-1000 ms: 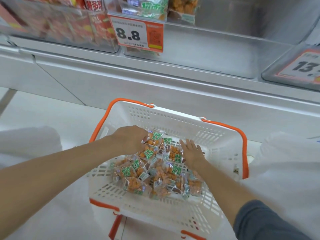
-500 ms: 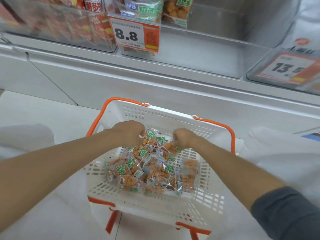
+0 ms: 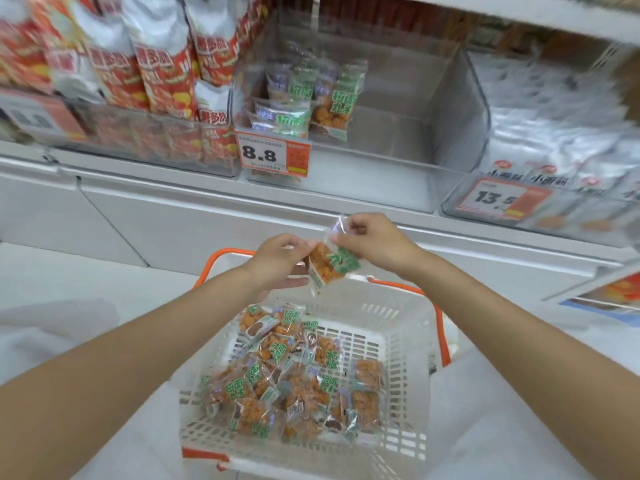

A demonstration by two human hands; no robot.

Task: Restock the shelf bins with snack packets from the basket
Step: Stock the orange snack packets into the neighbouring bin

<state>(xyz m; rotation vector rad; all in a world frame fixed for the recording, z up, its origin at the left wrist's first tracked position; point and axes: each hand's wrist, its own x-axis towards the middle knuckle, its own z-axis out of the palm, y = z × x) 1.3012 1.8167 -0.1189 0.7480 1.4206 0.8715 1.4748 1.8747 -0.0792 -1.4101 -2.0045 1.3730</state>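
Observation:
A white basket [image 3: 405, 344] with orange handles stands below me, holding several clear snack packets [image 3: 287, 375] of orange pieces with green labels. Above its far rim both hands hold one such packet [image 3: 329, 266]. My right hand [image 3: 374, 242] pinches its clear top edge. My left hand [image 3: 280, 259] grips its left side. Straight ahead is a clear shelf bin [image 3: 398, 140] with a few matching packets [image 3: 311, 98] at its left end, above an 8.8 price tag [image 3: 272, 154].
Red and silver snack bags [image 3: 138, 64] fill the bin to the left. Silver bags [image 3: 561, 133] fill the bin to the right, behind a 13.5 price tag [image 3: 498, 197]. A white shelf ledge [image 3: 207, 202] runs under the bins.
Both hands have risen out of the basket with one packet between them. My view has tilted up, bringing the shelf bins into sight.

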